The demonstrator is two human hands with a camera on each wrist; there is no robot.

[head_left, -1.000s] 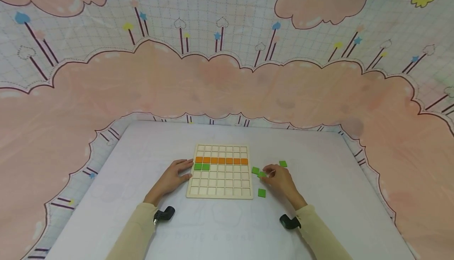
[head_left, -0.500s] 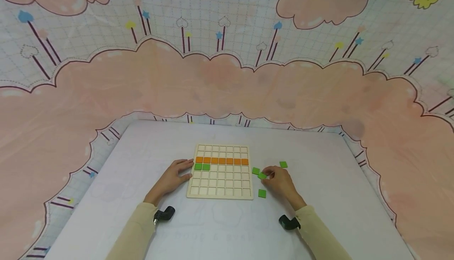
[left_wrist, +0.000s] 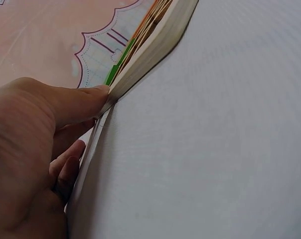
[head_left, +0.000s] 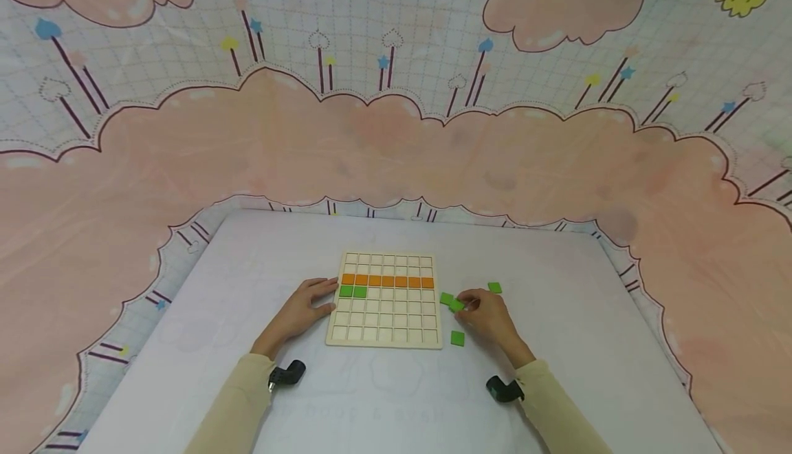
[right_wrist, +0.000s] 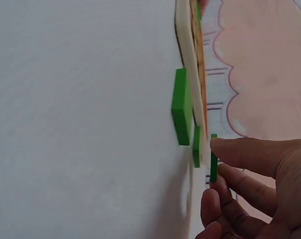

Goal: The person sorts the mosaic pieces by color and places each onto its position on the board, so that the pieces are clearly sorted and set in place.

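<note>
A square wooden grid board [head_left: 384, 323] lies on the table, with a full row of orange tiles [head_left: 388, 281] and two green tiles [head_left: 353, 292] at the left of the row below. My left hand [head_left: 306, 308] touches the board's left edge with thumb and fingertips; the left wrist view has the thumb [left_wrist: 85, 102] against the board's side [left_wrist: 150, 57]. Just right of the board, my right hand [head_left: 487, 313] pinches a green square tile [head_left: 456, 305] between thumb and fingers. In the right wrist view this tile [right_wrist: 214, 159] stands edge-on, raised off the table.
Loose green tiles lie on the white table [head_left: 383, 399]: one [head_left: 446, 298] beside the board's right edge, one [head_left: 458, 338] nearer the front, and one [head_left: 494, 287] behind the right hand. A cloud-patterned cloth [head_left: 396, 144] hangs behind the table.
Both hands keep nearly the same places, and the right hand still holds the green tile, whose tilt varies slightly. The head view shifts a little.
</note>
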